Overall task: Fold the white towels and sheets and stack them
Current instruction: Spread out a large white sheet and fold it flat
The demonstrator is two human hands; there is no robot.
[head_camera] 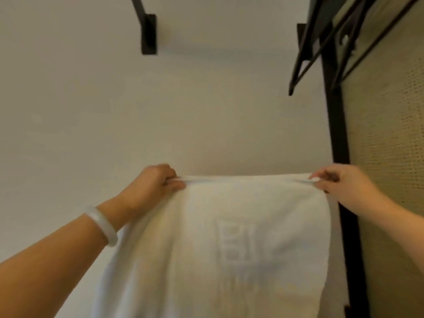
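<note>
The towel hangs in the air in front of the person, held up by its two top corners, with its top edge pulled nearly straight between the hands. It drops out of the bottom of the view, so its lower edge cannot be seen. A faint woven emblem sits in the middle of the side facing the camera. Holding it this way probably lets its own weight pull the cloth flat and square, so that the corners can be matched for a first fold.

The left hand grips the left corner, fingers curled tightly over the hem and thumb pressed under it. The right hand pinches the right corner between thumb and forefinger, with the other fingers loosely bent behind; the cloth bunches a little at each grip. The hands are level and well apart, which keeps the edge taut and stops the middle from sagging. I judge the task to be at an early step for this piece: the towel is spread but not yet folded, and no stack is in view.

A pale bangle sits on the left wrist, clear of the cloth. Behind the towel is a plain wall with a black bracket high up. To the right a black post edges a woven panel, and a dark rack juts out above. The towel's right side hangs just beside the post; I cannot tell whether it touches it.
</note>
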